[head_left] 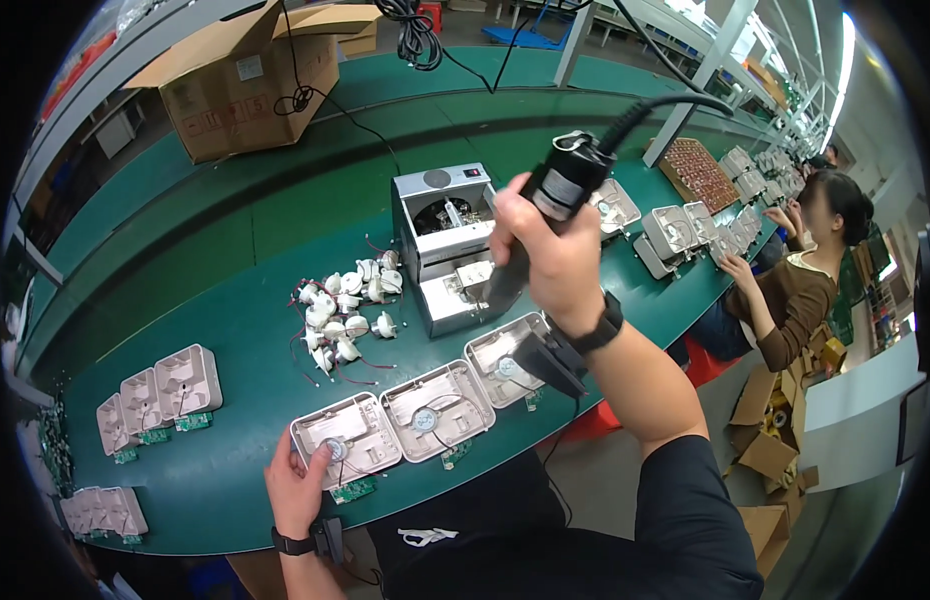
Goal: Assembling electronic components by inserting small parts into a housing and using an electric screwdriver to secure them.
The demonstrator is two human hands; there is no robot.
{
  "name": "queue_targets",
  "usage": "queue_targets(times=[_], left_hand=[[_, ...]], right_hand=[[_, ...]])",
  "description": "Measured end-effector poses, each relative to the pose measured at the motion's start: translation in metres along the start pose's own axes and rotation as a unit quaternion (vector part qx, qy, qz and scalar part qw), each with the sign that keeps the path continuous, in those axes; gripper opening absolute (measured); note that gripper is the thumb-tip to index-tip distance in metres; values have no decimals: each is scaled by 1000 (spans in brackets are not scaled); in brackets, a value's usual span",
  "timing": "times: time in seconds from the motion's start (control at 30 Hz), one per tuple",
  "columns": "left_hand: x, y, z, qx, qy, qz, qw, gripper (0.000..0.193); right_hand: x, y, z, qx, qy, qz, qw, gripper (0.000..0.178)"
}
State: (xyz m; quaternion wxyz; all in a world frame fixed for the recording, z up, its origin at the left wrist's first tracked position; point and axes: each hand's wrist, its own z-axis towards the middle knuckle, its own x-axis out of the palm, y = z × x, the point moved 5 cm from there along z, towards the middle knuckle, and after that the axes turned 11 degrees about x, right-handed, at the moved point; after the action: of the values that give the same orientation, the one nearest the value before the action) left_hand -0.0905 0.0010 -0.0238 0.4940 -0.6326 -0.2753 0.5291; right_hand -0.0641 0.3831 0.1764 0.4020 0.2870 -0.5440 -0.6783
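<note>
My right hand [557, 262] is wrapped round a black electric screwdriver [563, 188], whose cable leaves from its top. The tool's lower end reaches down beside the front of a grey screw feeder [437, 181]; its tip is hard to make out. My left hand [297, 492] grips the left edge of a white plastic housing [370, 420], the thumb near a round metal disc [334, 449] inside. From that housing a green circuit board [354, 490] hangs on wires at the near side. Two similar housings, a middle one [463, 392] and a right one [488, 347], continue the row.
White round parts with red wires [337, 318] lie piled left of the feeder. More housings [187, 380] stand at the left, and others [675, 232] at the right. A cardboard box [247, 95] sits beyond the bench. A co-worker [800, 270] sits at the right.
</note>
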Motion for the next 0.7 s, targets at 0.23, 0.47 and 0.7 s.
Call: queue_targets(times=[0.23,0.47,0.7], left_hand=[[0,-2,2,6,-11,-13,1000,58],[3,-5,2,14,-11,-14,1000,58],[2,-2,1,13,-9,-4,1000,58]], right_hand=[[-6,-3,-72,38,14,58,998,15],[-10,-31,-88,30,31,8,999,19],[-15,-51,-88,7,39,-32,999,18]])
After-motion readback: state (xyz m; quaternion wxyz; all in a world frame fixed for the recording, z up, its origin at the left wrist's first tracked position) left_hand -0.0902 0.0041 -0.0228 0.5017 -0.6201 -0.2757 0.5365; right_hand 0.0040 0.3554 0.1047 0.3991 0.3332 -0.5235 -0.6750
